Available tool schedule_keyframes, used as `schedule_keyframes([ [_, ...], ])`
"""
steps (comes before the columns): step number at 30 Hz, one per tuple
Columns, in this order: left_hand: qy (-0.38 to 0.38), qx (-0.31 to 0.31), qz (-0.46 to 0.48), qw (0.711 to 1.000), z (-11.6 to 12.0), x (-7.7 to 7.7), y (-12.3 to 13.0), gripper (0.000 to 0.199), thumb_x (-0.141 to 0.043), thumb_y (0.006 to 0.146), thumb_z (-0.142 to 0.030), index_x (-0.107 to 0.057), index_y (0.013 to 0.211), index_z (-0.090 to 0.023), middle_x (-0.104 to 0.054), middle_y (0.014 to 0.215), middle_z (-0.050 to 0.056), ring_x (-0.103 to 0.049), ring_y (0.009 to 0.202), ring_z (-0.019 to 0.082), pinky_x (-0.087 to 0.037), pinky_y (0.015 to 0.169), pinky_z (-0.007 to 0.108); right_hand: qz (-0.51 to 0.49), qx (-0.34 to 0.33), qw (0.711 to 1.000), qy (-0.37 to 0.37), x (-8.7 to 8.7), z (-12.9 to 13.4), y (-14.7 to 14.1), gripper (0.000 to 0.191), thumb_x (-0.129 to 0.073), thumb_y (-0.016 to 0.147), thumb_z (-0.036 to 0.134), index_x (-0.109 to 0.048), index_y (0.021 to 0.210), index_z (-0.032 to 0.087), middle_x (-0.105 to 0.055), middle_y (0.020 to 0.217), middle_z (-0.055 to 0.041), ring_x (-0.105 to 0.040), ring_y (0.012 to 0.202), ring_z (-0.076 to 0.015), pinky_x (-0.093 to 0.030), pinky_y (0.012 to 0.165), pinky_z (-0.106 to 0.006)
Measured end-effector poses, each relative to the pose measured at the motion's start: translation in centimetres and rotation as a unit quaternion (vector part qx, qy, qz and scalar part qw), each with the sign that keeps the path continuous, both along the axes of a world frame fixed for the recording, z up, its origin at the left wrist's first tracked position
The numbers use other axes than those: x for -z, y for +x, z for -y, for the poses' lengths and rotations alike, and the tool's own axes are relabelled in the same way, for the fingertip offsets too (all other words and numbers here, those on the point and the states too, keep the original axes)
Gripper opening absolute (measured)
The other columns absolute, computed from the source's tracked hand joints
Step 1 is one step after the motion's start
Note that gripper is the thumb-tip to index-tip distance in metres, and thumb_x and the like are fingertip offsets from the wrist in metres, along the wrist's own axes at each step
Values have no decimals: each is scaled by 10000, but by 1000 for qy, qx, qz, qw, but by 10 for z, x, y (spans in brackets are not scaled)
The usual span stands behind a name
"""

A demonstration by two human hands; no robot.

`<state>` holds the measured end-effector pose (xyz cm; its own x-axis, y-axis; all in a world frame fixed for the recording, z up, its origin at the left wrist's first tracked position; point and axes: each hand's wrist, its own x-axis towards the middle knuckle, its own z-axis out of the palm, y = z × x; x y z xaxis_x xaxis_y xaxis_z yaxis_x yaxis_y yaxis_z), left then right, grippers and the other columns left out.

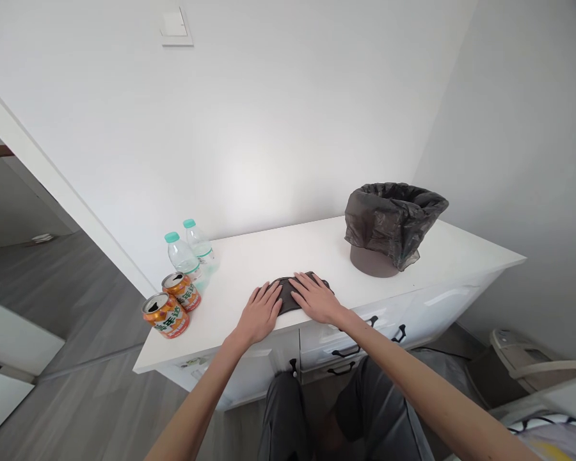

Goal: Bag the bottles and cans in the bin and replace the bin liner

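Observation:
A folded dark grey cloth (290, 298) lies on the white cabinet top (264, 256), close to its front edge. My left hand (260, 314) rests flat on the cloth's left part, fingers stretched out. On the right part lies my right hand (315, 298), also flat with its fingers extended. Both palms face down, and neither hand grips anything. Part of the cloth is hidden beneath them.
Two orange drink cans (167, 315), opened on top, stand at the left end. Behind them are two clear plastic bottles (183, 257) with teal caps. To the right stands a bin (372, 261) lined with a black plastic bag (381, 221). Below are drawers with black handles (346, 351).

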<state>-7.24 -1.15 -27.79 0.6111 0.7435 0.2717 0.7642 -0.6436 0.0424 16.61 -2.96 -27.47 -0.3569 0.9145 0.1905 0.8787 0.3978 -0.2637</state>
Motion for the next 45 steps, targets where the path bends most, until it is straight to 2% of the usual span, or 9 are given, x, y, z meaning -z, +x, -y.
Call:
schedule_keyframes([
  [5,-22,31,-16,999,2,0,-31,573,-245,1121,-456,-277,1671,-300,-346,1705,-7,-248,1611,239,-253,1309,503,13,13,999,-28,-2,3,-6,693,-120,1099,539,-320,1671,200,-214,1753,-62,-170,1629,-248,-146,1322,-499],
  [12,-34,29,22,999,14,-6,-55,580,-265,1117,-477,-282,1668,-294,-322,1717,28,-225,1614,214,-241,1315,485,12,81,994,70,17,42,-58,668,-215,1089,576,-363,1655,255,-211,1750,-139,-163,1606,-421,-106,1247,-716],
  [15,-49,8,68,996,18,-10,-59,584,-260,1117,-479,-304,1661,-272,-297,1727,51,-244,1608,205,-258,1312,478,7,80,996,46,15,55,-82,694,-191,1078,614,-349,1661,273,-214,1747,-154,-153,1600,-459,-145,1210,-760],
  [18,-59,-30,121,990,20,-13,-63,581,-264,1114,-487,-360,1637,-251,-339,1713,67,-293,1593,210,-285,1306,471,7,94,996,6,5,49,-84,720,-162,1068,639,-340,1665,278,-226,1745,-145,-149,1604,-449,-141,1209,-762],
  [21,-73,-63,148,984,23,-16,-65,595,-294,1104,-518,-405,1611,-228,-396,1688,73,-346,1574,221,-312,1299,454,4,110,994,-19,-4,28,-62,738,-120,1063,650,-340,1665,283,-247,1743,-125,-139,1612,-420,-104,1225,-745],
  [26,-95,-104,154,978,26,-22,-60,616,-318,1089,-561,-414,1594,-220,-444,1663,68,-384,1557,235,-325,1295,457,5,119,992,-50,-10,-16,-5,753,-48,1059,650,-312,1673,303,-205,1760,-71,-105,1628,-360,-85,1268,-668],
  [35,-78,-113,130,982,17,-17,-56,572,-419,1067,-535,-404,1591,-305,-476,1642,41,-427,1533,253,-399,1249,471,-8,118,992,-40,13,-92,88,715,-84,1065,655,-328,1662,344,-182,1768,-15,-112,1633,-315,-97,1293,-606],
  [41,-66,-131,126,981,14,-25,-45,557,-496,1030,-545,-457,1539,-321,-517,1611,28,-453,1514,270,-420,1231,487,-43,146,988,-19,21,-142,121,652,-124,1098,554,-451,1592,282,-248,1751,-35,-84,1632,-325,-123,1284,-624],
  [45,-71,-124,124,982,10,-24,-43,546,-507,1021,-538,-467,1523,-326,-501,1623,18,-444,1520,266,-403,1245,485,-47,196,978,45,22,-152,121,604,-177,1106,475,-485,1545,198,-148,1773,-83,8,1630,-350,-146,1268,-635],
])
